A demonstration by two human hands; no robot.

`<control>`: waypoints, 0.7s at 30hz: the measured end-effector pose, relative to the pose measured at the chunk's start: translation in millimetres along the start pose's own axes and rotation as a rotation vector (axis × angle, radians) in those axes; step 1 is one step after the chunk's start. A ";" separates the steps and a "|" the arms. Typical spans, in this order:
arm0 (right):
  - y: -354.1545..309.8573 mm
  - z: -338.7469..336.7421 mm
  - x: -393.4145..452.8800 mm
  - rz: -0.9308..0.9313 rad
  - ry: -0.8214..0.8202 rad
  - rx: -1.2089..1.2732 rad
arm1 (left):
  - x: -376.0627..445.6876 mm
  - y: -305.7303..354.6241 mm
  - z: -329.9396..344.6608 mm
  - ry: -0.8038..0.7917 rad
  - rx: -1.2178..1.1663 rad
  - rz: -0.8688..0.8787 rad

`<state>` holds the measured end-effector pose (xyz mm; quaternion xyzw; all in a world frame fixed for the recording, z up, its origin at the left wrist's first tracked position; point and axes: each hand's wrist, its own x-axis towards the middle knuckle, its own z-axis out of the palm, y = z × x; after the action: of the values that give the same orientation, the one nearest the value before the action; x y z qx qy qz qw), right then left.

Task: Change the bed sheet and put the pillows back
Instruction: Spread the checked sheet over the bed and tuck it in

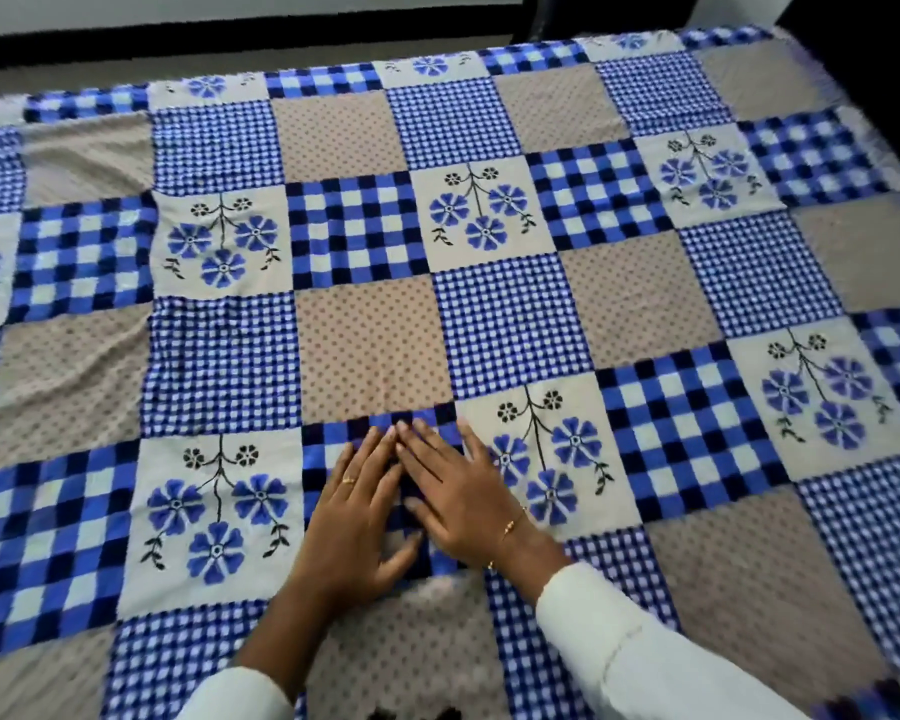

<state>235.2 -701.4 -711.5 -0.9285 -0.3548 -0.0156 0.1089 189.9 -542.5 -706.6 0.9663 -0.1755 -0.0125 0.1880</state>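
A patchwork bed sheet (375,335) with blue checks, tan dotted squares and blue flower panels lies spread across the whole bed. My left hand (357,517) and my right hand (458,496) rest flat on it near the front middle, palms down, fingers spread and fingertips almost touching. Neither hand grips any cloth. Some wrinkles show in the sheet at the left side (68,366). No pillows are in view.
A dark floor strip and pale wall (230,23) run behind the bed's far edge. A dark piece of furniture (863,54) stands at the far right corner. The sheet's right edge (884,163) hangs over the bed side.
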 end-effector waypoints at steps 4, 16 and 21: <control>14.5 -9.8 -14.2 0.308 0.112 -0.051 | -19.0 8.0 -8.1 -0.015 0.113 0.025; -84.7 -11.3 -156.6 1.461 0.129 -0.078 | -75.1 105.7 28.0 -0.288 0.034 0.553; -122.1 9.8 -207.0 1.598 0.329 0.074 | -93.3 113.8 36.5 -0.322 0.071 0.871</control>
<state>-1.0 -746.6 -719.8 -0.8829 0.4345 -0.0576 0.1683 61.0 -622.3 -702.6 0.7942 -0.5921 -0.0763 0.1128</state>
